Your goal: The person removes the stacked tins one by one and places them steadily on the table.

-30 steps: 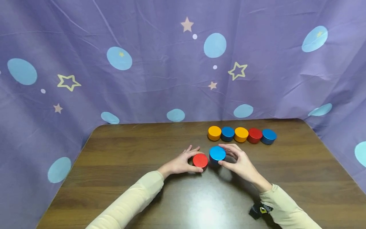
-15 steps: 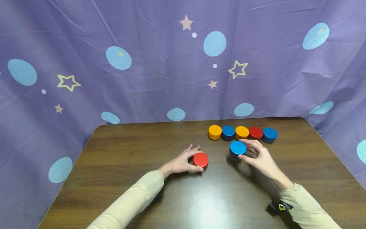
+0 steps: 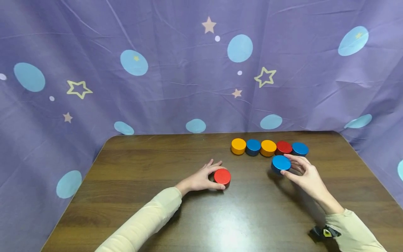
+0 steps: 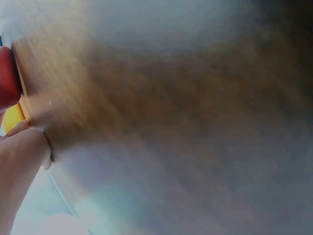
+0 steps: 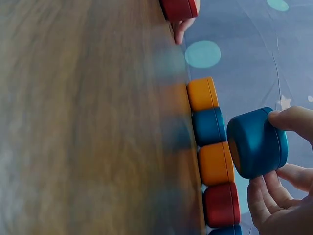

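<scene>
My right hand (image 3: 306, 175) grips a round blue tin (image 3: 281, 163) between thumb and fingers, just in front of the right end of a row of similar tins. In the right wrist view the blue tin (image 5: 257, 142) is raised off the table, its side facing the camera. My left hand (image 3: 201, 178) holds a round red tin (image 3: 222, 176) at the table's middle, thumb on the near side and index finger on the far side. Only a part of the red tin (image 4: 9, 78) and of the left hand (image 4: 22, 166) shows in the left wrist view.
At the back right of the wooden table (image 3: 141, 157) stands a row: an orange tin (image 3: 238, 146), a blue one, another orange tin (image 3: 268, 148), a dark red tin (image 3: 284, 147) and a blue tin at the end (image 3: 300, 149). A purple patterned curtain (image 3: 173, 87) hangs behind.
My right hand has carried the blue tin rightward, from beside the red tin to in front of the row's right end. The left hand stays in place on the red tin.
</scene>
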Demonstrator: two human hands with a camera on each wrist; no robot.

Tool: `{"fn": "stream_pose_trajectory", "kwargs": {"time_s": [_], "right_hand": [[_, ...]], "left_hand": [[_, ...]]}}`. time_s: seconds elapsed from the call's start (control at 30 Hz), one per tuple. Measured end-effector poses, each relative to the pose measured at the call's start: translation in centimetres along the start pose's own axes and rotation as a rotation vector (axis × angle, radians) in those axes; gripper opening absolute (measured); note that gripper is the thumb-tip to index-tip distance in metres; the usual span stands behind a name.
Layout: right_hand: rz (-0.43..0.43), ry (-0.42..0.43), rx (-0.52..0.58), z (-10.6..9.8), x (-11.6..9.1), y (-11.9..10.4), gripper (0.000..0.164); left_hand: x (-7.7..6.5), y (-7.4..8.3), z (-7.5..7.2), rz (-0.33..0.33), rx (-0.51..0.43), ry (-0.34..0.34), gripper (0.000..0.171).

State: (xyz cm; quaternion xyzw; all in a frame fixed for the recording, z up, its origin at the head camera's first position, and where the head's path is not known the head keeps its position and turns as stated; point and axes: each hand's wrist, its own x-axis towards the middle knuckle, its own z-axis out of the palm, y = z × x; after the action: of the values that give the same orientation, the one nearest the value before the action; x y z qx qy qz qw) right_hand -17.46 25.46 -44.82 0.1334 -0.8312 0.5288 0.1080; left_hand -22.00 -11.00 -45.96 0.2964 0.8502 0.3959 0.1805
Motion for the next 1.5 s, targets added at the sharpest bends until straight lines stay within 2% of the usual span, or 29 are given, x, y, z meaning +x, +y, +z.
{"fn": "stream_pose_trajectory", "kwargs": {"time_s": [0.4, 0.63, 0.73, 0.93, 1.03, 1.27, 1.5], "right_hand": [[0.087, 0.077, -0.077, -2.5, -0.7, 1.3, 0.054], [0.159, 0.155, -0.021, -4.5, -0.9, 2.3, 0.052], [0.194, 0.176, -0.015, -5.3, -0.9, 2.8, 0.052], [0.313, 0.188, -0.091, -6.6, -0.7, 3.7, 0.061], [0.353, 0.196, -0.071, -7.0, -0.5, 4.3, 0.062], [0.365, 0.241, 0.087, -7.8, -0.3, 5.9, 0.041], [0.352, 0.247, 0.016, -8.3, 0.8, 6.7, 0.04]], "left_hand": [[0.0, -0.2, 0.0, 0.013, 0.018, -0.004, 0.059], [0.1, -0.1, 0.0, 0.01, 0.029, -0.008, 0.059], [0.2, 0.0, 0.0, 0.014, 0.035, -0.01, 0.059], [0.0, 0.0, 0.0, 0.011, 0.037, -0.005, 0.059], [0.0, 0.0, 0.0, 0.01, 0.037, -0.002, 0.059], [-0.1, 0.0, 0.0, 0.011, 0.034, -0.008, 0.059], [-0.1, 0.0, 0.0, 0.01, 0.033, 0.002, 0.058]]}}
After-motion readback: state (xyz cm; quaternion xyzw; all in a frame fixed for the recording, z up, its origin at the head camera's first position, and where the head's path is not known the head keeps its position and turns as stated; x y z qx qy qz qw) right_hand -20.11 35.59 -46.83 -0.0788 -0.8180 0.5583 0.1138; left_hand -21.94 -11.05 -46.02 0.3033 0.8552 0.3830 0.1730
